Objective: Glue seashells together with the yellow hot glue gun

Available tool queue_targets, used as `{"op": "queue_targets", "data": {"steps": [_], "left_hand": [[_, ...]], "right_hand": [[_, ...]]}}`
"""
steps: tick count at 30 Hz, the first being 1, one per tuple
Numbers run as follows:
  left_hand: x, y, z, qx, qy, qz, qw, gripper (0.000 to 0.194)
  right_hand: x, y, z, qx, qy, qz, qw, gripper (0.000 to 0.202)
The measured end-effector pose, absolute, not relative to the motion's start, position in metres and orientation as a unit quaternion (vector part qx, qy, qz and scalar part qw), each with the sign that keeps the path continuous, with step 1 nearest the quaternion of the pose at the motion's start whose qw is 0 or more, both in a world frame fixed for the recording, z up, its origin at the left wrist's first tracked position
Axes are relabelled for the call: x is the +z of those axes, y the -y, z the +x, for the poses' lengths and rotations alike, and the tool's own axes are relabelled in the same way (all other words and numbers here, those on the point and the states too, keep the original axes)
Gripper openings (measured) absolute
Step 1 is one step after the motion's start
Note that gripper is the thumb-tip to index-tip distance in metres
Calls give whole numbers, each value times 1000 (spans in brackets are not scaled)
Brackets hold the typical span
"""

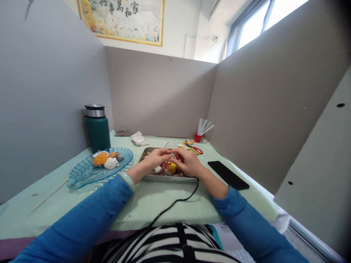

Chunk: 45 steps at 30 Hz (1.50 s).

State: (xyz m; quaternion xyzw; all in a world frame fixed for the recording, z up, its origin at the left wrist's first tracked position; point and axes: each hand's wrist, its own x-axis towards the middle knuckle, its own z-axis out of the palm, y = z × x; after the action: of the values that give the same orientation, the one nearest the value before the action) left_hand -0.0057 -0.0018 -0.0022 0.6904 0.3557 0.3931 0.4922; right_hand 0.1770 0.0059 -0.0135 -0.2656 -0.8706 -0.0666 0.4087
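Over a shallow metal tray (pixel 170 179), my left hand (pixel 155 159) and my right hand (pixel 189 161) meet fingertip to fingertip. Both are closed in a pinch around a small whitish piece (pixel 172 156), too small and covered to name. Brownish pebble-like bits fill the tray. A yellow piece with reddish spots (pixel 172 167) shows just below my fingers, and I cannot tell if it is held or lies in the tray. A white ribbed piece (pixel 158 169) is under my left hand. My fingers hide much of the tray's middle.
At left, a blue scalloped plate (pixel 79 174) carries orange and white pieces beside a green bottle (pixel 98 131). Scissors (pixel 196 149), a red cup of white sticks (pixel 197 137) and a black phone (pixel 228 175) lie rightward. A black cable (pixel 175 201) crosses the front; partitions surround the table.
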Motion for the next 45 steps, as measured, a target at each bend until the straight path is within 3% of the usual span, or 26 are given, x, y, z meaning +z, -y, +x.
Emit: {"op": "queue_targets", "data": {"steps": [32,45], "left_hand": [[-8,-6,-12,385,-299,700,522,37],[-7,-5,-13,376,-316,709,507,35]], "right_hand": [[-17,-13,179,-37,871,-233,431,31],[-14,-12,180,75,867,-256,422,30]]}}
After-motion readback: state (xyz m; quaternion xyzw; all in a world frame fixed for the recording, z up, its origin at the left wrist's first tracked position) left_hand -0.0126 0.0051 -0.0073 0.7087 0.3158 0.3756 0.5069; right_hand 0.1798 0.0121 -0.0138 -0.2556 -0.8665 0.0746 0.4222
